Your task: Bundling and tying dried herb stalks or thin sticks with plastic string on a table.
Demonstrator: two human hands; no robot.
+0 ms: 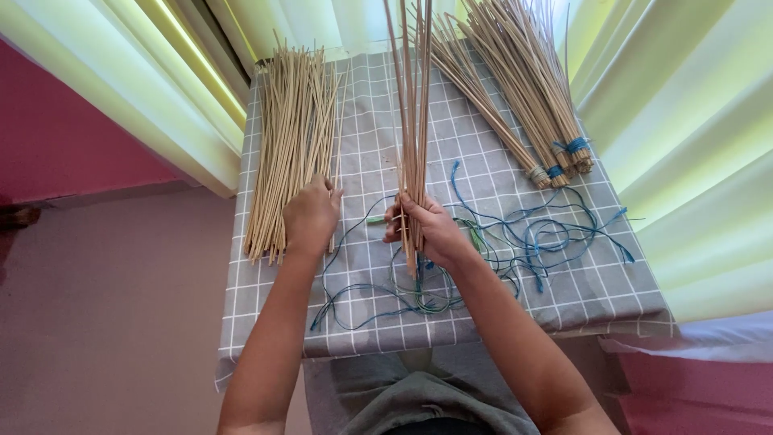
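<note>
Dry sticks, cloth and thread

The loose sticks [291, 137] look like pale, matt wood or reed; the grey checked tablecloth [580, 290] is soft woven cloth; the blue and green strings [531, 234] look thin and slightly shiny.

Probably a room in a home, used for handcraft. A small table under a grey checked cloth [564, 298] stands against pale curtains [684, 161]; left of the cloth a pink wall [64, 137], on it loose sticks [294, 137].

No packages, no labels, no signs, no screens in view
</note>
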